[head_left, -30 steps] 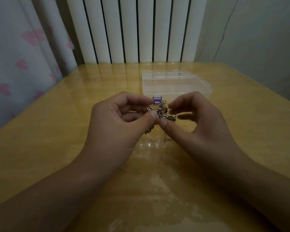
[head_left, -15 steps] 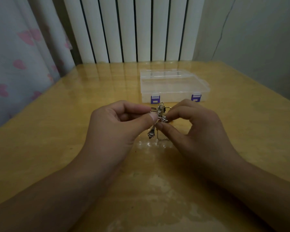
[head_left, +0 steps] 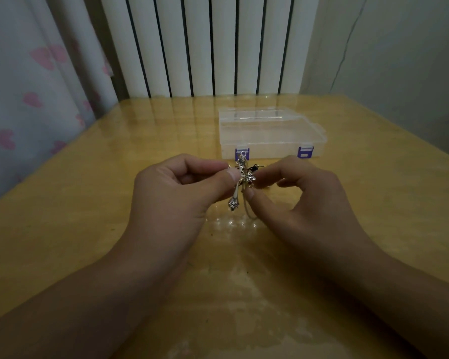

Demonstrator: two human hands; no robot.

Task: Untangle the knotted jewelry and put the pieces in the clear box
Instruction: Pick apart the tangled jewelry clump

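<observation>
Both my hands, left (head_left: 176, 195) and right (head_left: 303, 200), had a pinching grip on the jewelry (head_left: 241, 180) above the glossy yellow tabletop (head_left: 88, 203); clear box (head_left: 270, 136) near the white radiator (head_left: 205, 45).

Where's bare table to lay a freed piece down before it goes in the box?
Bare table lies left of the left hand, and right of the right hand toward the table's edge. It is crowded in the middle: both hands pinch the knotted jewelry just before the closed clear box.

Shiny silver metal jewelry (head_left: 240, 182) hangs over a glossy, reflective wooden table (head_left: 88, 203), with a clear smooth plastic box (head_left: 270, 136) farther off and patterned cloth curtain (head_left: 24, 99) at left.
</observation>
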